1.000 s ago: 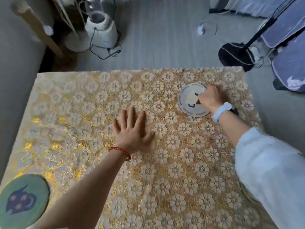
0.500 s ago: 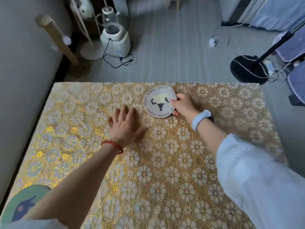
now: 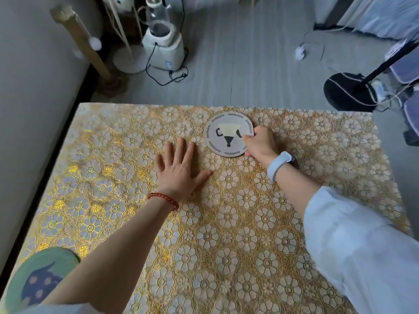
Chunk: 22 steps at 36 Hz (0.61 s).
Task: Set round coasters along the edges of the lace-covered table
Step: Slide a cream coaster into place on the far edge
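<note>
A round grey coaster (image 3: pixel 223 134) printed with a cup and a ring of lettering lies near the middle of the far edge of the gold lace-covered table (image 3: pixel 317 200). My right hand (image 3: pixel 260 142) grips its right rim, thumb on top. My left hand (image 3: pixel 178 169) rests flat on the lace, fingers spread, just left of and below that coaster, holding nothing. A green round coaster (image 3: pixel 38 277) with a dark blue figure sits at the near left corner, partly hidden by my left forearm.
Beyond the far edge, on the grey floor, stand a white appliance (image 3: pixel 163 46) with a cord, a leaning wooden post (image 3: pixel 79 39) and, at right, a black fan base (image 3: pixel 347 91) with cables. A grey wall runs along the table's left side.
My right hand has slid the grey coaster from the far right part of the table leftward to the middle of the far edge. My left hand stays flat on the lace.
</note>
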### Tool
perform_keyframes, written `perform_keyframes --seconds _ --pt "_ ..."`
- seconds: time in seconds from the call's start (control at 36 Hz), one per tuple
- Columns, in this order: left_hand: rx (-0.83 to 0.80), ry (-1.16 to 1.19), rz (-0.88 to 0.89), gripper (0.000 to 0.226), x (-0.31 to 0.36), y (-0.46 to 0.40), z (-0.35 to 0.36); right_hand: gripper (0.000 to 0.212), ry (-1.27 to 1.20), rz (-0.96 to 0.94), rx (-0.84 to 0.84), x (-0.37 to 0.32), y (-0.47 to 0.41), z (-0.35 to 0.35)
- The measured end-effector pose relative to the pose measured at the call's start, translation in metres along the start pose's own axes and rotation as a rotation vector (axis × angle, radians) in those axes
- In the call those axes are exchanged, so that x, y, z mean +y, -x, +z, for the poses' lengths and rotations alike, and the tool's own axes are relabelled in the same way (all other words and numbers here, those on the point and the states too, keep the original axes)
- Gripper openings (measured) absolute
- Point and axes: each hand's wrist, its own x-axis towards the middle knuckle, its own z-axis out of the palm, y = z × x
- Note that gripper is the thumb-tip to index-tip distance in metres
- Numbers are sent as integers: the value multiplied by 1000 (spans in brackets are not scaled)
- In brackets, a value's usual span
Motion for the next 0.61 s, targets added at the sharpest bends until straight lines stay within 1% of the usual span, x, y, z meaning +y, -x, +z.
perform_keyframes --seconds 0.08,0.17,0.28,0.39,0.61 --pt "5 9 0 90 -1 -1 1 24 115 -33 45 0 0 1" --pt "12 5 -7 89 -2 -1 3 26 251 -67 121 0 2 2" --pt "2 0 -7 89 -1 -3 4 27 309 -72 154 -1 4 5" --pt "6 -6 -5 89 -2 -3 4 28 308 -42 157 -1 3 5" --pt "2 -6 1 88 -2 -3 4 26 217 -4 169 1 2 5"
